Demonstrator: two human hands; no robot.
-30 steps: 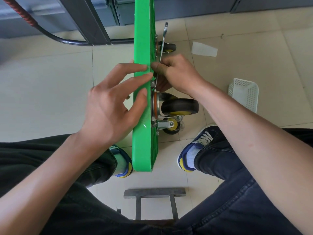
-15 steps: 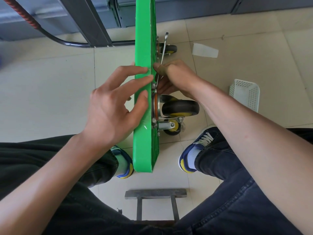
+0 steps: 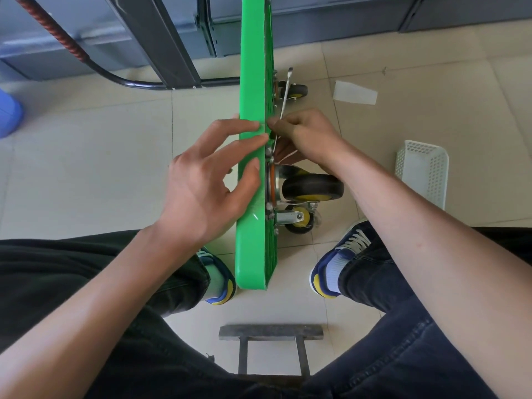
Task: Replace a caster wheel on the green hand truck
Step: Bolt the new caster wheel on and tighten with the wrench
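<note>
The green hand truck deck point(image 3: 253, 234) stands on its edge between my knees, underside facing right. A black caster wheel with a yellow hub point(image 3: 313, 188) sticks out from that underside, with a smaller caster point(image 3: 299, 220) below it and another point(image 3: 296, 91) farther away. My left hand point(image 3: 210, 182) rests on the deck's upper edge with straight fingers laid across it. My right hand point(image 3: 305, 136) grips a thin metal wrench point(image 3: 285, 96) just above the big caster's mounting plate. The wrench's lower end is hidden behind my fingers.
A white perforated plastic basket point(image 3: 423, 171) lies on the tiled floor at right. A white paper scrap point(image 3: 355, 93) lies beyond it. A grey metal stool frame point(image 3: 270, 332) stands under me. The truck's black handle tube point(image 3: 138, 83) and grey cabinets point(image 3: 331, 18) lie ahead.
The wrench's free end has swung slightly to the right, away from the deck, as my right hand turned it. My left hand stays on the deck's edge.
</note>
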